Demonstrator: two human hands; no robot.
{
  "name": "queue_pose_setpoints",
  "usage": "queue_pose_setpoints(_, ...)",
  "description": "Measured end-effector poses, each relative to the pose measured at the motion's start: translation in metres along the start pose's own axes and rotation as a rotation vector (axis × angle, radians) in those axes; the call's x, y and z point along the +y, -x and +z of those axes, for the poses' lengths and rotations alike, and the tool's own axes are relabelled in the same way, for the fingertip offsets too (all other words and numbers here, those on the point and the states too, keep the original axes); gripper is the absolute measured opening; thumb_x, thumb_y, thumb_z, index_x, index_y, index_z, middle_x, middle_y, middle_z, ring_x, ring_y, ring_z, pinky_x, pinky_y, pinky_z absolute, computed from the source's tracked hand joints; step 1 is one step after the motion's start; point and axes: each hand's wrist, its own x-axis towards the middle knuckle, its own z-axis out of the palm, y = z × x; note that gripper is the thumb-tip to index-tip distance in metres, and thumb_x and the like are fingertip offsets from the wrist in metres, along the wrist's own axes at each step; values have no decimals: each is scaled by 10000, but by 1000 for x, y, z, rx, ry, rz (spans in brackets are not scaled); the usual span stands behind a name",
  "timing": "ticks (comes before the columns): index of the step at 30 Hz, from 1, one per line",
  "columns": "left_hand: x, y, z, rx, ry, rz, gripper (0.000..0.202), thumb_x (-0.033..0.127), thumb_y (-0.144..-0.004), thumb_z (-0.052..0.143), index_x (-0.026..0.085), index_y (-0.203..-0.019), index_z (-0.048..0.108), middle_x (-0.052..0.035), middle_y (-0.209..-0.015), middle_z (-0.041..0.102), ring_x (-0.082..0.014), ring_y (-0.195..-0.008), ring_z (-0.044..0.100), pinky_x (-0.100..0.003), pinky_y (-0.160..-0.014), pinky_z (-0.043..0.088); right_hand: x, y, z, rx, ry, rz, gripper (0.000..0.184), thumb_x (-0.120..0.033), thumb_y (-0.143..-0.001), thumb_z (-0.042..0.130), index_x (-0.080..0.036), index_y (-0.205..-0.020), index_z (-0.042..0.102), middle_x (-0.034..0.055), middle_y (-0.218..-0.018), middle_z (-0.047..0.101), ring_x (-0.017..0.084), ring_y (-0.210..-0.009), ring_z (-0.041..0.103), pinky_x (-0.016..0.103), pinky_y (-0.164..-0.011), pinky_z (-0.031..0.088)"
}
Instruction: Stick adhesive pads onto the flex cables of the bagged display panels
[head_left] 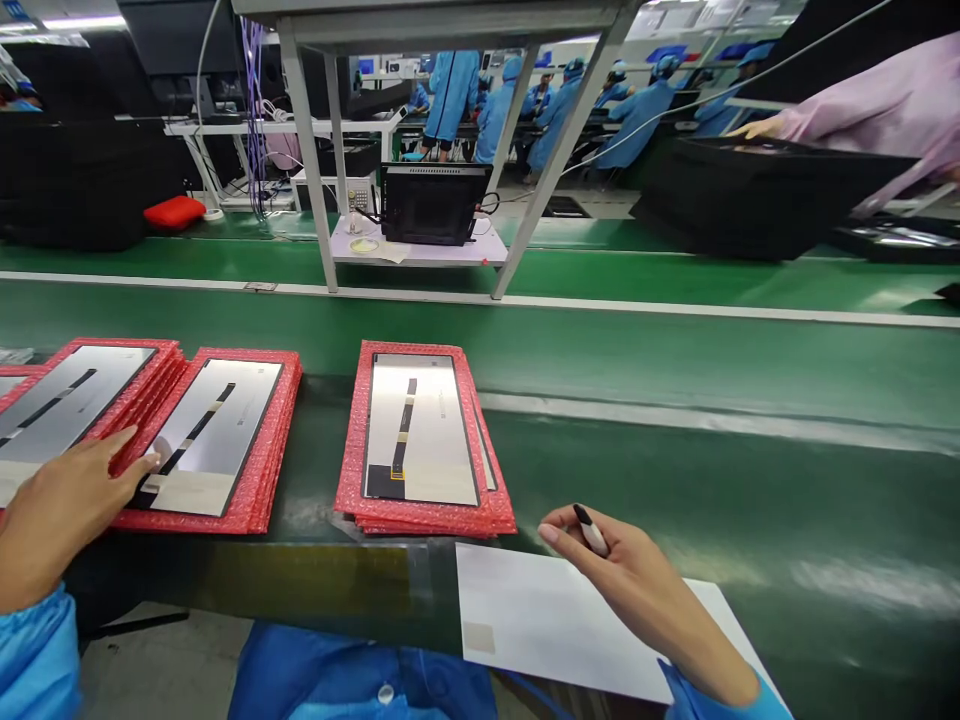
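**A:** Checking this line setup. The right hand (pixel 637 590) has a black-and-white marker pen (pixel 590 530) pinched firmly between thumb and fingers, with the black end angled up and left toward the middle stack. The left hand (pixel 64 510) isn't gripping anything. It's open and relaxed, with its fingertips (pixel 150 460) resting at the left edge of a display panel (pixel 214 425).

**B:** Which way do the panels lie?

**A:** Long axis runs roughly front to back across the green conveyor belt (pixel 750 470), with the far end leaning right in the head view. A black strip (pixel 196 428) follows that same line along the panel's face. The panel sits on a stack of red bubble-wrap sleeves (pixel 270 450), with a second stack (pixel 75 400) to its left and a third (pixel 420 430) to its right, that one sitting squarer.

**B:** Handling tip: keep the touch light and near the edge, off the silver face. A short pinch like that gives good marker control too.

**A:** Agreed. There's a white paper sheet (pixel 540 620) under the right hand, and across the belt a co-worker's hand (pixel 754 127) rests on a black case (pixel 750 200).
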Motion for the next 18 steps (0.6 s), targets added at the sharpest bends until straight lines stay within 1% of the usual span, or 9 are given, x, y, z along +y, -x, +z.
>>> queue_pose_setpoints(1, 7, 3, -6, 16, -91, 44, 775, 716, -928, 377, 164, -1417, 614, -190, -1393, 671, -450, -1159, 681, -623, -980, 530, 0, 0, 0, 5, 4, -3, 497, -669, -872, 609, -188, -812, 721, -20, -657, 442, 172, -632, 398, 281, -567, 341)
queue_pose_setpoints(2, 16, 4, -11, 38, -116, 110, 766, 691, -952, 339, 144, -1416, 608, -207, -1378, 672, -455, -1164, 676, -623, -979, 527, 0, 0, 1, 9, 7, -8, 495, -667, -875, 608, -189, -819, 724, -23, -655, 433, 170, -627, 393, 281, -565, 338)
queue_pose_setpoints(4, 42, -4, -19, 100, -64, 275, 715, 623, -984, 312, 124, -1390, 626, -204, -1334, 695, -423, -1196, 666, -577, -1014, 519, -2, -1, 3, 5, 12, -24, 487, -660, -886, 606, -192, -834, 727, -31, -655, 409, 167, -624, 382, 280, -565, 332)
queue_pose_setpoints(5, 58, -13, -20, 115, -14, 400, 688, 586, -990, 333, 107, -1389, 625, -205, -1349, 687, -407, -1233, 650, -554, -1050, 501, -4, -1, 5, -5, 16, -34, 480, -654, -895, 604, -193, -845, 729, -34, -656, 396, 165, -624, 377, 280, -567, 331)
queue_pose_setpoints(6, 74, -24, -20, 111, 12, 476, 667, 564, -990, 359, 104, -1398, 617, -190, -1384, 671, -374, -1281, 627, -509, -1104, 473, -6, 0, 6, -16, 22, -46, 474, -649, -902, 603, -195, -854, 730, -38, -656, 382, 164, -625, 371, 279, -569, 328)
queue_pose_setpoints(8, 108, -51, -14, 89, 35, 570, 606, 504, -996, 378, 113, -1390, 623, -166, -1427, 648, -326, -1324, 597, -436, -1131, 452, -9, 1, 10, -33, 35, -75, 467, -646, -913, 602, -200, -871, 733, -41, -660, 372, 164, -628, 368, 278, -576, 330)
queue_pose_setpoints(11, 148, -90, 1, 66, 55, 649, 529, 451, -986, 417, 120, -1311, 672, -159, -1365, 685, -298, -1283, 614, -392, -1111, 450, -12, 7, 12, -32, 43, -110, 472, -653, -918, 599, -205, -876, 738, -33, -670, 398, 169, -638, 389, 276, -581, 344)
queue_pose_setpoints(14, 166, -112, 15, 58, 76, 659, 486, 449, -971, 473, 115, -1231, 712, -164, -1259, 733, -292, -1167, 664, -378, -1048, 478, -6, 16, 10, -7, 45, -94, 458, -643, -906, 611, -208, -854, 744, -21, -663, 444, 175, -636, 422, 274, -572, 361)
queue_pose_setpoints(18, 168, -119, 24, 70, 137, 630, 441, 388, -978, 482, 99, -1198, 731, -155, -1262, 743, -266, -1148, 673, -361, -1058, 465, 8, 28, 8, 47, 40, -35, 436, -621, -880, 638, -204, -844, 759, -18, -633, 466, 178, -617, 440, 273, -552, 365)
